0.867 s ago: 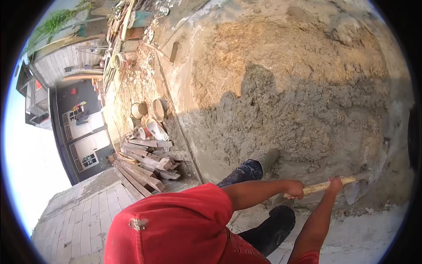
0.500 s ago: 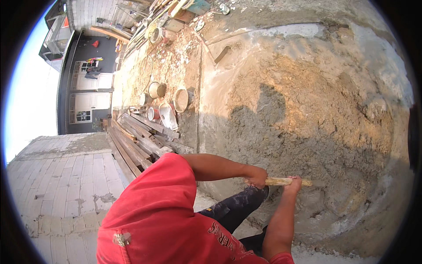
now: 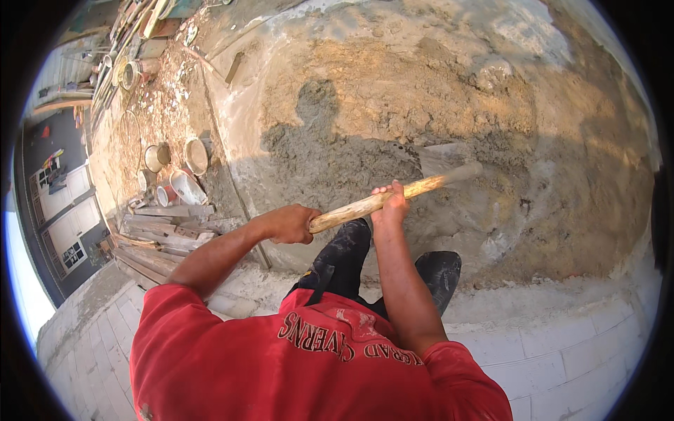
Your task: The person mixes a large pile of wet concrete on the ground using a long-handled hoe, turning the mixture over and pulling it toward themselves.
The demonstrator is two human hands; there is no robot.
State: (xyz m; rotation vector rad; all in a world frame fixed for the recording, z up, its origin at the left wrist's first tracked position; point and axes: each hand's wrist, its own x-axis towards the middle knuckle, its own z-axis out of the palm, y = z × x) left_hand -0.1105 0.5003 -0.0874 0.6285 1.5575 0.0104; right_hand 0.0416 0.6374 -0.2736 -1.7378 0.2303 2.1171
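Gripping the pale wooden shovel handle (image 3: 382, 200) w/ both fists closed, left hand (image 3: 289, 224) at its end, right hand (image 3: 392, 205) mid-frame, grey metal blade (image 3: 444, 158) in wet grey mortar pile (image 3: 393, 119); heavy scoop could twist loose.

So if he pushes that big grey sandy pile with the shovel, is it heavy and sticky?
Probably heavy: the grey pile looks damp and dense, and both the left hand and right hand grip the wooden handle. It likely clumps rather than pours, since it holds lumpy ridges around the shovel blade. The handle looks stiff.
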